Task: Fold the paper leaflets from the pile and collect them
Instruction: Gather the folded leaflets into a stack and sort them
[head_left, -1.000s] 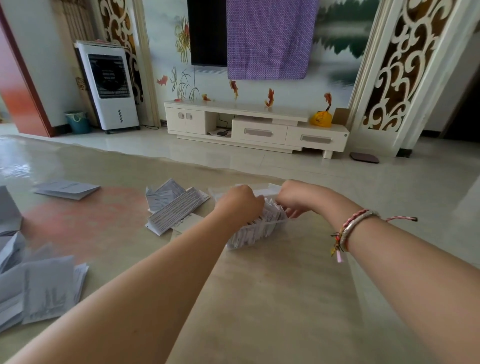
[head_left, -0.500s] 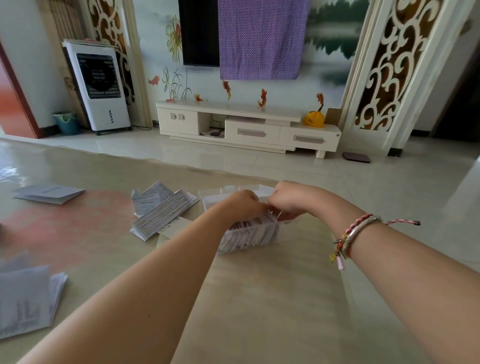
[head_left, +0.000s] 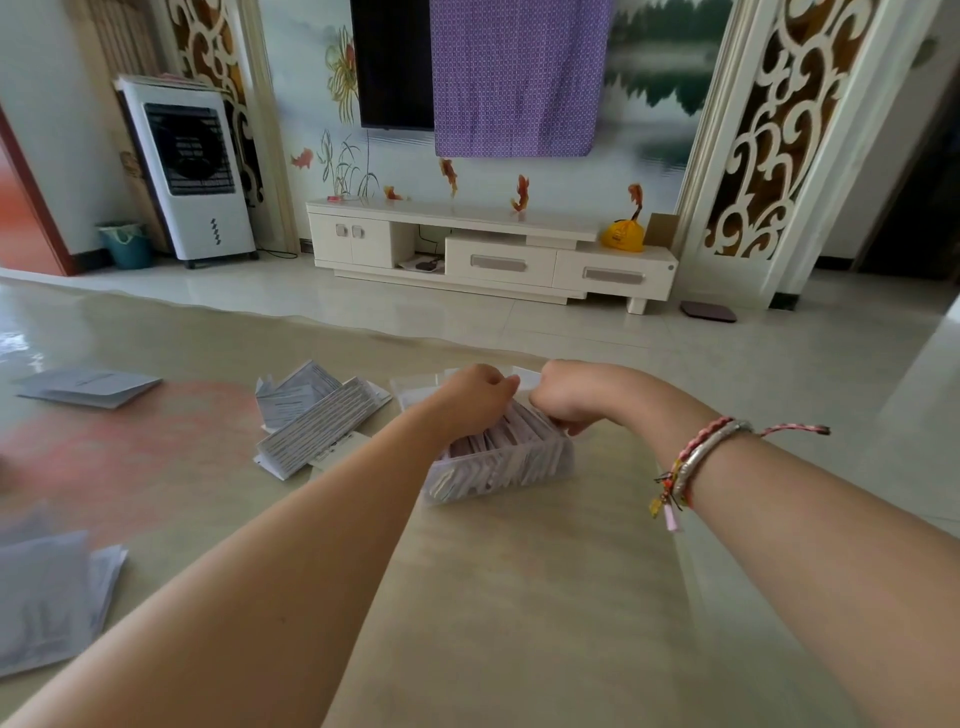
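Both our hands meet over the clear box: left hand and right hand curl knuckles-up and pinch a white leaflet between them above the folded leaflets packed upright inside. We see the table edge just beyond the box and bare tabletop nearer us. Loose leaflets lie just left; the unfolded pile sits well apart, lower left.
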